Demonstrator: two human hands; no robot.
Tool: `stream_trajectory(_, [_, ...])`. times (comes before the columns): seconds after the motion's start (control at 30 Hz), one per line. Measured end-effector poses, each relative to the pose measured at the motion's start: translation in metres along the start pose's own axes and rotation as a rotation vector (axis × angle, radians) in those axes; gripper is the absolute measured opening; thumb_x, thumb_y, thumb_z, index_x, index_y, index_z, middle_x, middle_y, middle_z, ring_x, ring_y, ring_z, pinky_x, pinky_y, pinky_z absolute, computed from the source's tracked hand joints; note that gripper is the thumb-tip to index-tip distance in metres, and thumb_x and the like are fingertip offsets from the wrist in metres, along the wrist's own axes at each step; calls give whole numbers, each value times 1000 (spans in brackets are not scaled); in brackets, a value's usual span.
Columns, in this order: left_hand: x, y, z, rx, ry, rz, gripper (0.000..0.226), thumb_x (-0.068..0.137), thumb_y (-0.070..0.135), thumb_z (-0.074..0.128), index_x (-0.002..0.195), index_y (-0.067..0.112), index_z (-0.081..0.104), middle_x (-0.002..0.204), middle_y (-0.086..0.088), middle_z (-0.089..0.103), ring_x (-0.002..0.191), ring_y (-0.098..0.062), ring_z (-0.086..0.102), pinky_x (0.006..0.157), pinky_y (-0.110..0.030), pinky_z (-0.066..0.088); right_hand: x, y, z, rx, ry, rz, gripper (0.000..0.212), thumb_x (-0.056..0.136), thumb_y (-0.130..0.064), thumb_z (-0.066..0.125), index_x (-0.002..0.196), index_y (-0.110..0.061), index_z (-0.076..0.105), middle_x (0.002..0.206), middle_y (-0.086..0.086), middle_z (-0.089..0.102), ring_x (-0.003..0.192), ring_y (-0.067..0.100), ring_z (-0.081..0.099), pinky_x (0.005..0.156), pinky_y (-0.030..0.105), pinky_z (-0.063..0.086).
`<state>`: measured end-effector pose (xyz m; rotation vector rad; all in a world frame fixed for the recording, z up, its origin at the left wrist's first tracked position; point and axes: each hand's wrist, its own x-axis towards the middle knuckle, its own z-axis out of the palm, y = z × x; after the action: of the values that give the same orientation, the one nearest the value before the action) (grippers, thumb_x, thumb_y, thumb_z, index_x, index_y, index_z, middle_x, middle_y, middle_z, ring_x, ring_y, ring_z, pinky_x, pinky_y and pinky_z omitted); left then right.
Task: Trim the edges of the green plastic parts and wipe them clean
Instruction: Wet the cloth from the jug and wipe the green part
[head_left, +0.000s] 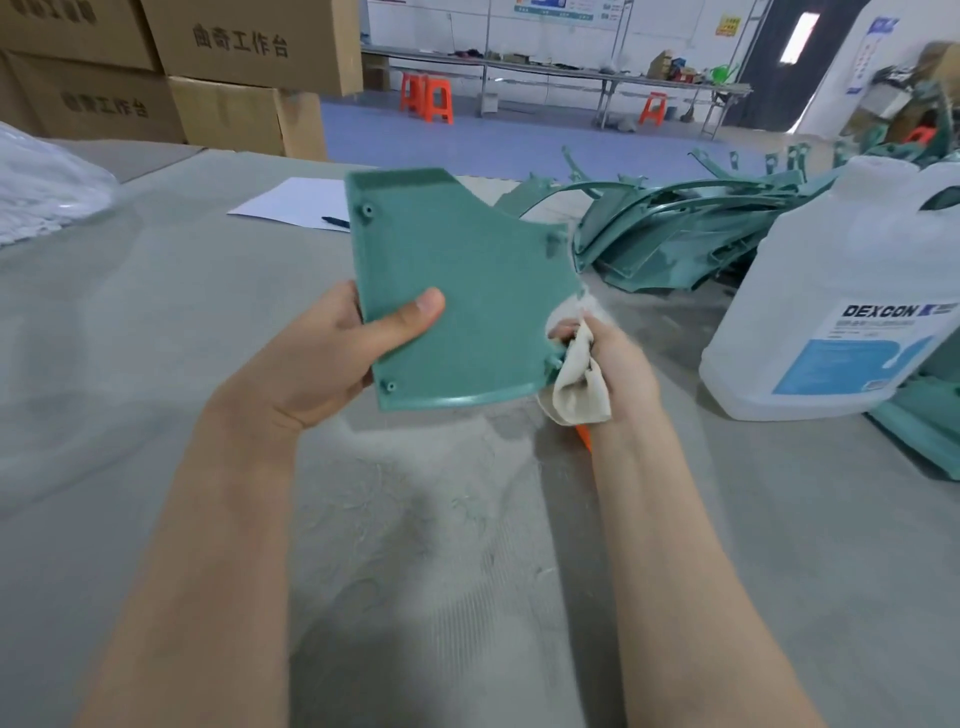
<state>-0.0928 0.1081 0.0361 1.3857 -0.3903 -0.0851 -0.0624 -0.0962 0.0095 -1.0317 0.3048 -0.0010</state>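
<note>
Above the grey felt-covered table (156, 364), the flat green plastic panel (467, 270) is held at centre, its 9 o'clock edge clamped by the fingers of the left hand (311, 364). The fingers of the right hand (621, 364) are bunched round a beige cloth (579, 387) at its 4 o'clock corner, and that one-edge hold could let the panel twist or slip under wiping pressure. Brown cardboard boxes (239, 41) at 11 o'clock bear Chinese characters; the white plastic jug (831, 260) at 3 o'clock reads DEXCON.
</note>
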Motion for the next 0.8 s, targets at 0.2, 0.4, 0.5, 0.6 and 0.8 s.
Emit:
stream_trajectory(0.2, [-7, 1, -1, 57, -98, -2, 16, 79, 23, 66, 92, 24, 76, 102, 8, 74, 96, -9, 70, 76, -19, 55, 12, -2, 1, 171, 188, 3, 42, 104, -29, 44, 66, -11, 44, 34, -4, 48, 29, 7, 49, 39, 15, 44])
stream_trajectory(0.4, [-6, 3, -15, -92, 80, 21, 28, 83, 25, 61, 110, 17, 63, 104, 5, 74, 96, -12, 70, 73, -23, 56, 13, -7, -15, 229, 154, -36, 36, 104, -17, 40, 69, -10, 46, 43, -4, 52, 34, 7, 52, 39, 17, 43])
stream_trajectory(0.5, [-5, 0, -19, -131, 185, 33, 26, 84, 27, 62, 107, 16, 65, 100, 3, 75, 93, -14, 71, 70, -25, 57, 22, -4, -22, -113, 250, -275, 34, 104, -25, 42, 73, -12, 49, 50, -4, 56, 41, 6, 53, 45, 17, 44])
stream_trajectory(0.6, [-3, -1, -24, -213, 303, 10, 23, 86, 26, 57, 100, 14, 71, 99, -1, 75, 91, -17, 72, 66, -28, 58, 31, 3, -26, -466, 355, -417, 41, 104, -36, 38, 68, -16, 40, 64, 4, 51, 61, 18, 50, 64, 31, 43])
stream_trajectory(0.8, [1, 10, -33, -662, 594, 213, 27, 100, 23, 47, 92, 18, 71, 87, 7, 76, 81, -6, 71, 62, -19, 55, 24, -3, -28, -287, 464, -377, 43, 103, -36, 41, 64, -18, 42, 63, 1, 50, 53, 13, 51, 61, 27, 42])
